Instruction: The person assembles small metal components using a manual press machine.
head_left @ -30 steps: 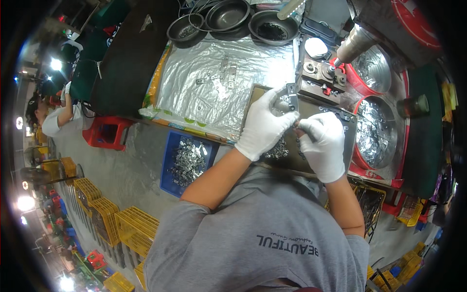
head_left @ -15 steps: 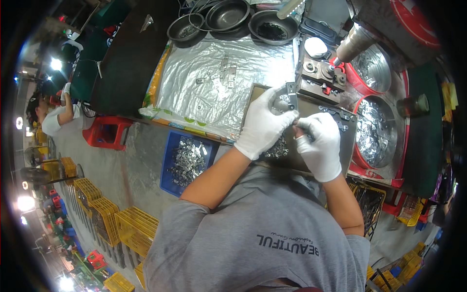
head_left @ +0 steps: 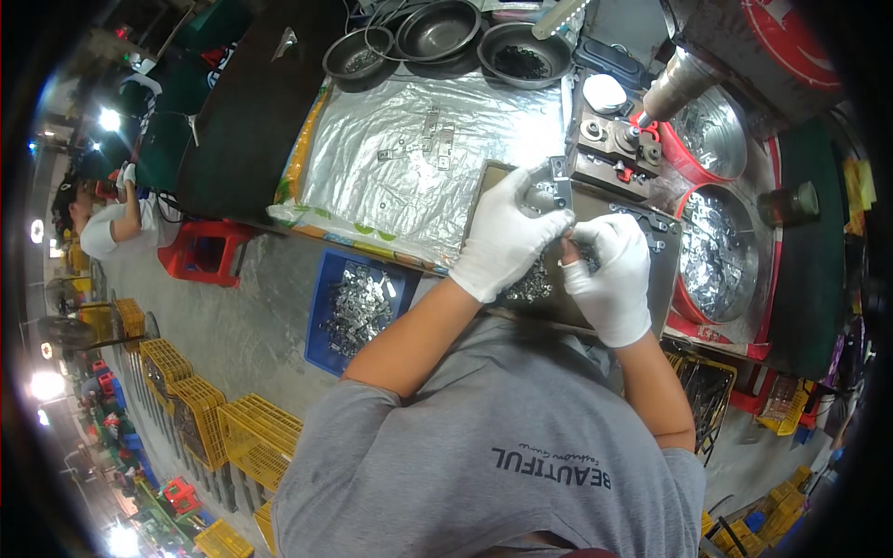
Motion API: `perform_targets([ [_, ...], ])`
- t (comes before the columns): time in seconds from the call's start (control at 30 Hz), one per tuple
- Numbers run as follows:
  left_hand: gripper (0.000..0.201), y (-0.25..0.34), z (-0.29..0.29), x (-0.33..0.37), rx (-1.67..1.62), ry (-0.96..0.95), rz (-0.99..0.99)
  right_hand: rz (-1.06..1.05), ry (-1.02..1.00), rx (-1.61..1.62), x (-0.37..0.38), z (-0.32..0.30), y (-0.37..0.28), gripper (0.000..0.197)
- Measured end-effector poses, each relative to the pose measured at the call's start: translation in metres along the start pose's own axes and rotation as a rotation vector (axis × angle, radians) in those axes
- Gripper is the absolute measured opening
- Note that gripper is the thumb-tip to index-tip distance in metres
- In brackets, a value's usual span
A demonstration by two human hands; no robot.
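A: Head view. Hands first, places by the tray (head_left: 660, 274).

B: Left hand (head_left: 507, 237): gloved, thumb and fingers clamped on a metal bracket (head_left: 560, 183). The bracket juts past the fingertips, above the tray's far edge.

A: Right hand (head_left: 609, 274)?

B: Above the tray, thumb and fingertip brought close beside the left thumb. Cannot tell whether they meet, or whether something small sits between them; the gap is too small to read.

A: Surroundings?

B: Heap (head_left: 530, 282) of small bright parts in the tray, on the side toward the body, by the left wrist. Dark plates (head_left: 656, 223) in its far right corner. Block (head_left: 614, 153) just beyond the far edge; basin (head_left: 714, 312) of metal parts to the right; foil (head_left: 358, 153) to the left.

A: Failure modes, your judgement?

B: First, slip: glove cloth on smooth metal might let the bracket turn if the left grip loosens. Second, drop: any tiny part at the right fingertips could fall into the heap and be hard to pick out. Third, a knock: a wrist dipping could scatter the heap.

A: Likeliest cause?

B: Probably dulled touch through cloth, with both hands crowding one spot.
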State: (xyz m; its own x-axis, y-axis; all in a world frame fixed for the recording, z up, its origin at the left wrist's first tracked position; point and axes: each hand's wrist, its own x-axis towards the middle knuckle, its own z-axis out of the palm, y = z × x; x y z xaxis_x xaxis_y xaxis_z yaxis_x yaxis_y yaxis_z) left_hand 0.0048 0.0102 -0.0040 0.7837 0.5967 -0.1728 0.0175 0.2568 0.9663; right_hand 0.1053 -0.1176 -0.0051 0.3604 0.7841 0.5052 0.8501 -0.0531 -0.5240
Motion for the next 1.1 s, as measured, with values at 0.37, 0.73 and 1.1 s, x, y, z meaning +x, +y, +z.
perform_targets([
  [0.37,0.056,0.001,0.001,0.001,-0.139,0.023,0.005,-0.232,0.137,-0.174,-0.004,0.009,0.007,0.026],
  [0.73,0.058,0.009,-0.004,0.0,0.064,-0.051,-0.008,0.171,0.038,0.197,0.015,-0.011,0.004,0.017],
  [1.1,0.058,0.007,-0.002,-0.002,0.137,-0.147,0.072,-0.184,-0.186,-0.167,0.045,-0.031,0.003,0.015],
])
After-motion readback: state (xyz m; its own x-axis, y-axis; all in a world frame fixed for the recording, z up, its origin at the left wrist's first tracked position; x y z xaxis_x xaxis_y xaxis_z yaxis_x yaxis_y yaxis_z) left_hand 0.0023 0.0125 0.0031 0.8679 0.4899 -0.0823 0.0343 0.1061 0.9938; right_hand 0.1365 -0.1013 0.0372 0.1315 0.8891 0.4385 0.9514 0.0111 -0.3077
